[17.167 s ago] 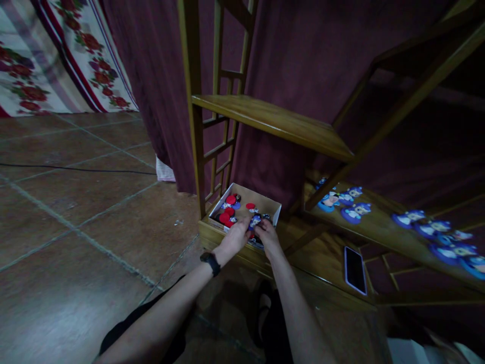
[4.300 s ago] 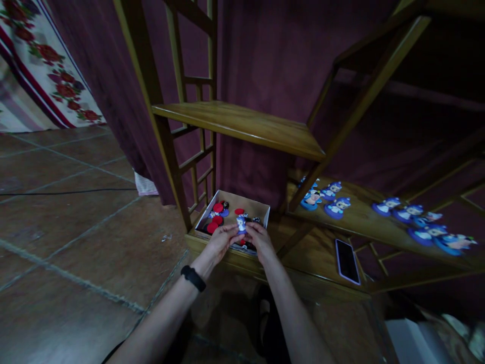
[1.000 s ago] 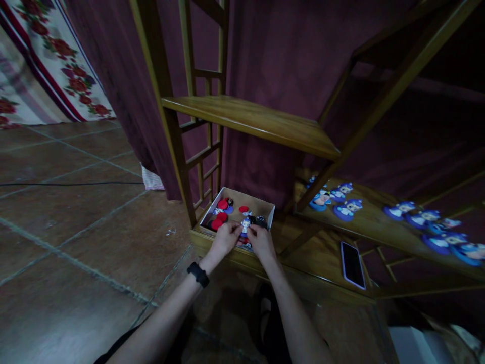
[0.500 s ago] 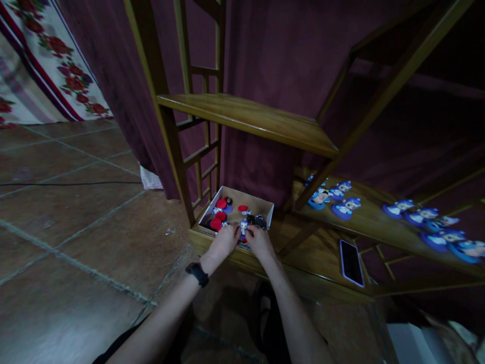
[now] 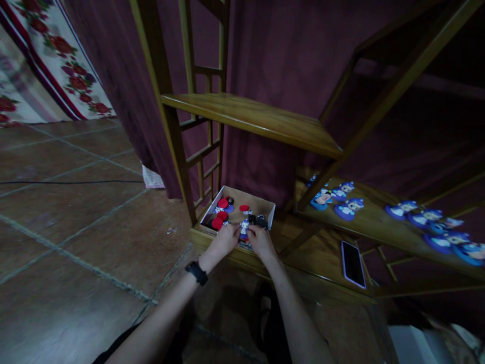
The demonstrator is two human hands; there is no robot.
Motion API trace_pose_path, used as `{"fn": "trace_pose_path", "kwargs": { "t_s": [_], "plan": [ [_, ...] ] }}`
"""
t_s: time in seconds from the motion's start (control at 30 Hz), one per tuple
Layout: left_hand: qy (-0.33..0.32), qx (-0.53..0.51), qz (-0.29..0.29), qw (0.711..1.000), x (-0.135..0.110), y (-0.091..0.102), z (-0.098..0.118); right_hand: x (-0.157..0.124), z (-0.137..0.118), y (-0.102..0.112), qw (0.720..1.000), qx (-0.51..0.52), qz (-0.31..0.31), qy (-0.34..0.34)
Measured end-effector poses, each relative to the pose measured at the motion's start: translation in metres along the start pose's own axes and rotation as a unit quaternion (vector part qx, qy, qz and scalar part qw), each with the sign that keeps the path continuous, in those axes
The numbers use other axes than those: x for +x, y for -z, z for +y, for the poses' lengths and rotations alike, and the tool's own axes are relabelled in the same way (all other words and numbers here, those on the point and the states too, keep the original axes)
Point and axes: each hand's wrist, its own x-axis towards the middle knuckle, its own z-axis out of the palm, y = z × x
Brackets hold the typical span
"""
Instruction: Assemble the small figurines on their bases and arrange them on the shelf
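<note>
Between my two hands, over the front side of a shallow cardboard box [image 5: 254,198], is a small blue-and-white figurine [image 5: 244,228]. My left hand [image 5: 226,239] pinches it from the left, and my right hand [image 5: 260,239] grips its right side. The figurine is upright, its front towards me. Inside the box lie several figurines with red round bases [image 5: 223,203] and some black pieces [image 5: 257,220]. My fingertips are small in view and partly hide the figurine's lower part.
The box stands on the low wooden shelf, under a higher board [image 5: 253,117]. Several blue-and-white figurines [image 5: 349,208] are on the shelf to the right. A phone [image 5: 353,264] lies nearer me. Wooden posts frame the left side, and a dark curtain [image 5: 265,60] hangs behind.
Both hands stay at the box's front with the figurine between them, with barely any movement of the fingers. The whole view has shifted slightly.
</note>
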Motion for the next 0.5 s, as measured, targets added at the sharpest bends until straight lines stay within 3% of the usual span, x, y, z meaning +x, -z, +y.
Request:
{"fn": "trace_pose_path", "kwargs": {
  "t_s": [0.1,0.23,0.37,0.5],
  "plan": [
    [0.04,-0.171,-0.003,0.985,0.003,-0.001,-0.003,-0.001,-0.002,0.003,1.0,0.027,-0.006,-0.003],
    [0.112,-0.376,0.01,0.92,0.007,-0.003,-0.002,0.0,0.0,0.003,0.999,0.038,0.008,-0.001],
    [0.167,-0.452,0.046,0.875,0.006,-0.001,0.007,0.004,0.007,-0.005,0.989,0.143,0.011,-0.019],
    [0.158,-0.467,0.033,0.869,0.002,0.0,0.011,0.008,0.012,-0.012,0.954,0.298,-0.003,-0.033]
  ]
}}
